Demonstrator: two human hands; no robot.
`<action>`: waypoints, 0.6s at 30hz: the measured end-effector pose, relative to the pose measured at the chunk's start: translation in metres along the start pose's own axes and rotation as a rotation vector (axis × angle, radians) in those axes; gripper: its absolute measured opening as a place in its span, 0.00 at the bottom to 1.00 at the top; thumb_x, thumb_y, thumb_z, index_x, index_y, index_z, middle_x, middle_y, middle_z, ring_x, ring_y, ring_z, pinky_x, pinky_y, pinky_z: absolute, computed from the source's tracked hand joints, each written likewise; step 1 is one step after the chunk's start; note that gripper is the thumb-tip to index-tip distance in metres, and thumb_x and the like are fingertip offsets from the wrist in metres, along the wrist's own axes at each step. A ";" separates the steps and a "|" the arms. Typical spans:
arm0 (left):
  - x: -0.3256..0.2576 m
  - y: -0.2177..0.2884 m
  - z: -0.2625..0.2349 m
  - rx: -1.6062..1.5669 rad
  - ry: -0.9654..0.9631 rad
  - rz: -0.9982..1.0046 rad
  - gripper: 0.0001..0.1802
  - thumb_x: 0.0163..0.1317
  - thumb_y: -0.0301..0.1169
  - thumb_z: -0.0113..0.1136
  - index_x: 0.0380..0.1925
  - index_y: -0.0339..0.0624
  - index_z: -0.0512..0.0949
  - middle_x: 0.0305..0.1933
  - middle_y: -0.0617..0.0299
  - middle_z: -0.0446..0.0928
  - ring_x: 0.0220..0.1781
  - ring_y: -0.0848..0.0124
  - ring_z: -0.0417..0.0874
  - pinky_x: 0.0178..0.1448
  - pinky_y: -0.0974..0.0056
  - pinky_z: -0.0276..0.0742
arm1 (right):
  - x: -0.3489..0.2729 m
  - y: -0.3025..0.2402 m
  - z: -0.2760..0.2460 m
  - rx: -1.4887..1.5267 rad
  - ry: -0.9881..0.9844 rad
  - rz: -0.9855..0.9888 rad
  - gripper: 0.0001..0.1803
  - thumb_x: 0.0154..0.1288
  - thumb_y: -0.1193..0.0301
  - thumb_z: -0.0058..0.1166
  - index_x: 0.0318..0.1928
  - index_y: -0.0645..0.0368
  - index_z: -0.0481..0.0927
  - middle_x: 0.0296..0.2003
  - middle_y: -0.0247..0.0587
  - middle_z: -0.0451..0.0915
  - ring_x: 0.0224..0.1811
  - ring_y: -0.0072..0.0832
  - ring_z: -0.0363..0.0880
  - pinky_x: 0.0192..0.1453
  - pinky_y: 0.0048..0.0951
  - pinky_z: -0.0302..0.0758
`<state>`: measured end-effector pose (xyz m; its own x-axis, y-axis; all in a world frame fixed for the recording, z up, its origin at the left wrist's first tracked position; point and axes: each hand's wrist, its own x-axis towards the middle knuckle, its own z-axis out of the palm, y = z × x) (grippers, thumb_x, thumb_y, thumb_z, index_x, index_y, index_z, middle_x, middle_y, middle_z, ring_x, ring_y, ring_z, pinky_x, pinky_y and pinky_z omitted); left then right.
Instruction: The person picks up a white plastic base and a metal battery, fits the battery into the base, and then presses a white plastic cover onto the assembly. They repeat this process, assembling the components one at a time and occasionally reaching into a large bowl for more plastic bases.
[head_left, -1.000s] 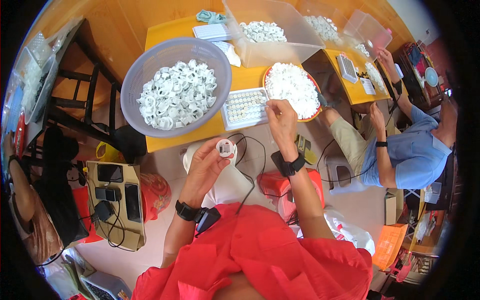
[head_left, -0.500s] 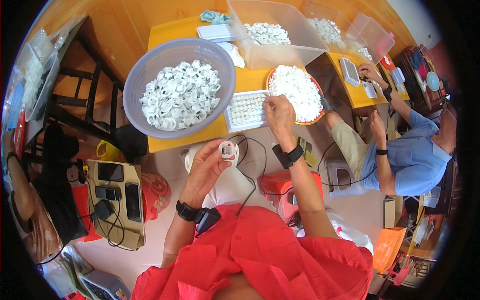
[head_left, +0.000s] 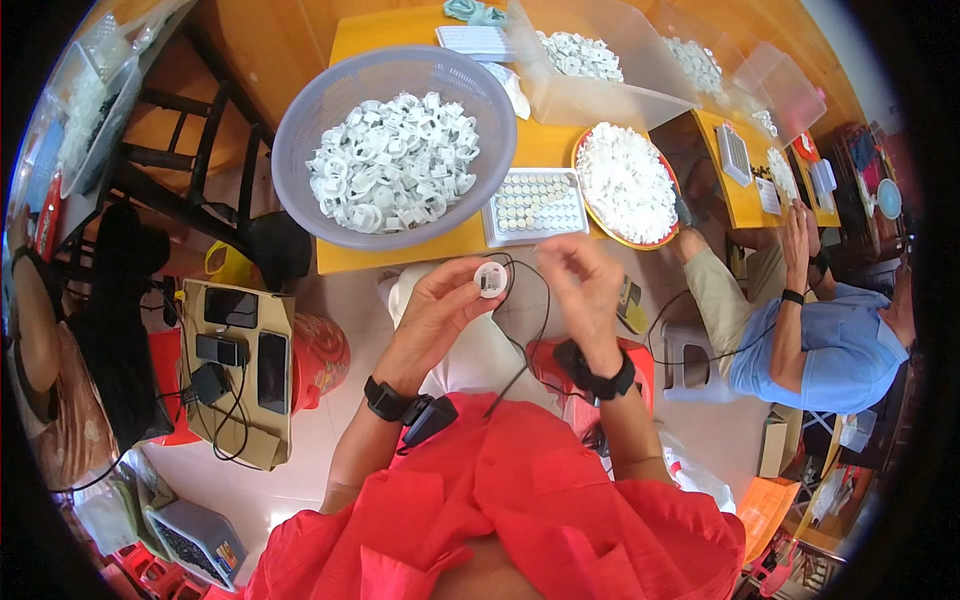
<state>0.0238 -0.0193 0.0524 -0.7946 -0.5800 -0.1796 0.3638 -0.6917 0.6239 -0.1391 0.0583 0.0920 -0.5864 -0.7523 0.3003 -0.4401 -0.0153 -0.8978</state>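
My left hand (head_left: 437, 312) holds a small round white plastic part (head_left: 490, 279) between thumb and fingertips, just below the yellow table's (head_left: 400, 252) front edge. My right hand (head_left: 581, 283) hovers beside it to the right, fingers pinched together; whether something tiny sits in them is too blurred to tell. Above the hands lies a white tray (head_left: 534, 204) with rows of small round pieces. To its right stands a red-rimmed plate (head_left: 626, 183) heaped with small white bits. A large grey-purple basin (head_left: 392, 150) full of white plastic parts sits at the table's left.
Clear bins (head_left: 590, 60) of white parts stand at the table's back. A person in a blue shirt (head_left: 835, 345) sits to my right, hands raised. At my left a cardboard box (head_left: 238, 370) carries phones and cables beside a red stool (head_left: 320, 358). A dark chair (head_left: 170, 160) stands left of the table.
My right hand has pulled back from the tray and plate toward me, now level with the white part in my left hand. The left hand has stayed put.
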 end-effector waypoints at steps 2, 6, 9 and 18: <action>0.001 0.000 0.003 0.001 -0.006 0.002 0.16 0.59 0.25 0.54 0.49 0.37 0.72 0.48 0.57 0.75 0.48 0.70 0.77 0.51 0.67 0.76 | -0.011 -0.013 0.005 0.016 -0.086 -0.061 0.05 0.49 0.82 0.55 0.30 0.65 0.78 0.24 0.40 0.77 0.26 0.25 0.76 0.30 0.22 0.71; 0.002 -0.002 0.006 0.011 -0.029 0.012 0.16 0.59 0.24 0.54 0.48 0.37 0.72 0.47 0.58 0.75 0.47 0.72 0.77 0.51 0.67 0.76 | -0.016 -0.018 0.013 -0.149 -0.078 -0.363 0.08 0.45 0.85 0.55 0.30 0.64 0.76 0.26 0.42 0.76 0.28 0.35 0.75 0.30 0.28 0.71; 0.001 0.000 0.007 0.033 -0.013 0.004 0.16 0.59 0.23 0.54 0.48 0.36 0.72 0.47 0.58 0.75 0.46 0.72 0.77 0.51 0.67 0.76 | -0.016 -0.015 0.014 -0.210 -0.074 -0.486 0.10 0.43 0.86 0.55 0.30 0.64 0.76 0.27 0.42 0.75 0.28 0.37 0.73 0.30 0.31 0.70; 0.001 -0.001 0.009 0.179 0.048 0.035 0.14 0.57 0.21 0.55 0.46 0.36 0.74 0.44 0.60 0.77 0.44 0.74 0.78 0.50 0.68 0.75 | -0.025 -0.009 0.017 -0.410 -0.128 -0.634 0.14 0.41 0.85 0.52 0.34 0.64 0.74 0.30 0.41 0.74 0.28 0.35 0.72 0.29 0.30 0.71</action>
<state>0.0189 -0.0153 0.0586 -0.7574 -0.6250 -0.1891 0.2951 -0.5860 0.7547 -0.1085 0.0660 0.0865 -0.0651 -0.7517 0.6563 -0.8981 -0.2425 -0.3668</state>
